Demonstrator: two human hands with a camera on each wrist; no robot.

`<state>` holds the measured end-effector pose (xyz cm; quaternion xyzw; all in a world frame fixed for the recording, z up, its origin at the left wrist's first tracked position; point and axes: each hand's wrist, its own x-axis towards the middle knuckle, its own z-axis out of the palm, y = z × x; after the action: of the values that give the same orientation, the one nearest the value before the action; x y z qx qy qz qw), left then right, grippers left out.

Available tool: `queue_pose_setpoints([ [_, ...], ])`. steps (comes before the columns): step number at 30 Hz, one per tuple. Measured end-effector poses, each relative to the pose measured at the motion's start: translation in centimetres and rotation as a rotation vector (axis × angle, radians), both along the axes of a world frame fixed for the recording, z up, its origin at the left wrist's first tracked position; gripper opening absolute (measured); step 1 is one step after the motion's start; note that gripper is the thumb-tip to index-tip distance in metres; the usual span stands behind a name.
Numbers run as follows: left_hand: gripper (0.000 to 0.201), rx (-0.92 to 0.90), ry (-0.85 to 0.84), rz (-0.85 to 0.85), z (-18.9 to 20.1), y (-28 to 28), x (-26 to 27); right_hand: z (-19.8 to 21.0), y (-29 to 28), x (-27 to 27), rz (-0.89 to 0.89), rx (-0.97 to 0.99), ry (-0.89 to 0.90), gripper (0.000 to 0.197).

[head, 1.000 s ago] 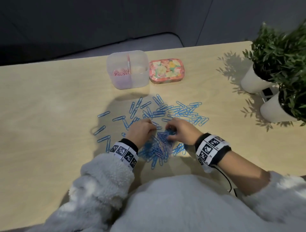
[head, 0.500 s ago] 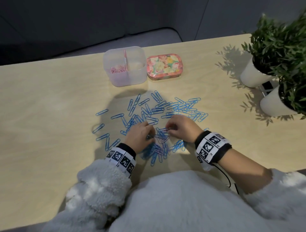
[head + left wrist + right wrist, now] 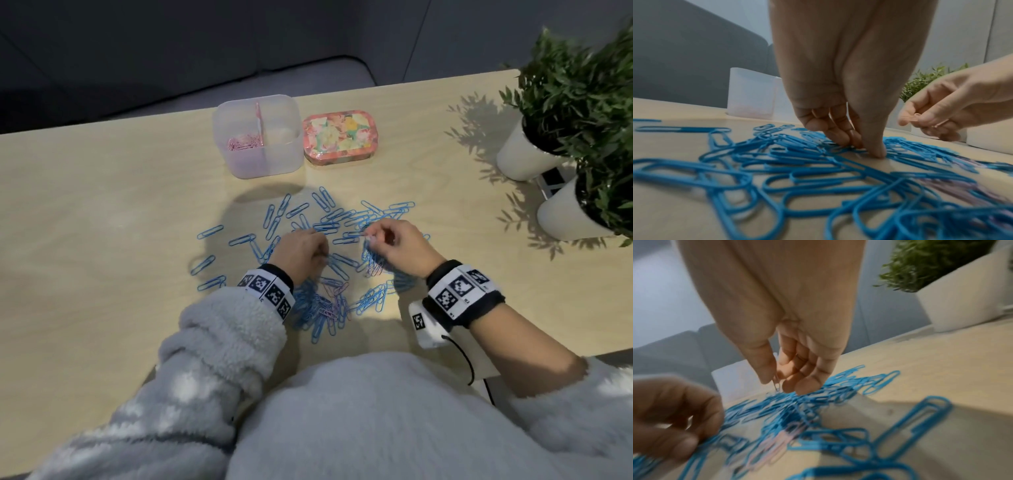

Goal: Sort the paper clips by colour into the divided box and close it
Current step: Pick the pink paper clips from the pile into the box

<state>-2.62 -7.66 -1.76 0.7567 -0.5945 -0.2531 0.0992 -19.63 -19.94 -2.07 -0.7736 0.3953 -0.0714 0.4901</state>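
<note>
Blue paper clips (image 3: 329,226) lie scattered and heaped on the table (image 3: 102,240), with a few pink clips (image 3: 334,301) mixed into the near heap. My left hand (image 3: 308,250) has its curled fingertips and thumb bunched on blue clips (image 3: 789,154) on the tabletop. Just above the pile my right hand (image 3: 371,238) pinches one pink clip (image 3: 917,116) between thumb and forefinger. The clear divided box (image 3: 226,113) stands open farther back, with pink clips (image 3: 243,142) in its left compartment. Its floral lid (image 3: 340,138) lies to the right of it.
Two white pots with green plants (image 3: 524,150) stand at the right edge of the table. A black cable (image 3: 462,356) runs from my right wrist band. A dark sofa lies beyond the far table edge.
My right hand has risen out of the heap and away from the left hand, carrying a pink clip. My left hand stays down on the blue clips.
</note>
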Motion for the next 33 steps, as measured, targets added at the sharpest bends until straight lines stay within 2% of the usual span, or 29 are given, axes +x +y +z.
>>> queue_pose_setpoints([
  [4,0.017,-0.080,-0.066,0.050,-0.2,0.6,0.1,0.9,-0.9,-1.2,-0.309,0.349,-0.116,0.033],
  [6,0.015,-0.097,-0.063,-0.027,-0.1,1.1,-0.3,1.5,-1.0,-1.7,-0.363,0.517,-0.198,0.032],
  [8,0.012,-0.040,-0.001,-0.140,0.1,1.7,-0.9,1.7,-0.8,-2.0,-0.349,0.579,-0.210,0.029],
  [11,0.015,0.001,0.042,-0.186,-0.2,2.6,-1.6,1.1,-0.1,-2.3,-0.191,0.399,-0.075,0.027],
  [13,0.015,-0.025,0.086,-0.103,-0.5,2.8,-1.6,0.5,0.1,-2.6,0.016,0.153,0.029,0.021],
  [15,0.013,-0.015,0.128,-0.038,-0.4,2.6,-1.4,0.1,0.2,-3.0,0.245,-0.112,0.225,0.011],
  [17,0.011,0.007,0.157,0.001,-0.2,2.3,-1.1,0.2,0.4,-3.2,0.367,-0.307,0.387,0.015],
  [20,0.015,-0.066,0.060,0.022,-0.3,2.0,-0.6,0.5,0.6,-3.3,0.386,-0.377,0.416,0.015],
  [22,0.017,-0.113,-0.022,-0.049,-0.3,2.0,-0.6,0.3,0.7,-3.4,0.388,-0.397,0.406,0.011],
  [25,0.018,-0.029,0.007,-0.198,0.0,2.2,-1.0,-0.1,0.5,-3.6,0.411,-0.445,0.383,0.010],
  [27,0.016,0.006,0.016,-0.212,-0.1,2.3,-1.2,-0.2,0.4,-3.6,0.407,-0.460,0.361,0.014],
  [29,0.014,0.001,0.015,-0.202,-0.2,2.2,-1.5,-0.4,0.3,-3.6,0.323,-0.372,0.250,0.016],
  [33,0.012,-0.027,0.013,-0.225,-0.1,1.9,-1.8,-0.1,-0.5,-3.7,-0.078,0.144,-0.062,0.028],
])
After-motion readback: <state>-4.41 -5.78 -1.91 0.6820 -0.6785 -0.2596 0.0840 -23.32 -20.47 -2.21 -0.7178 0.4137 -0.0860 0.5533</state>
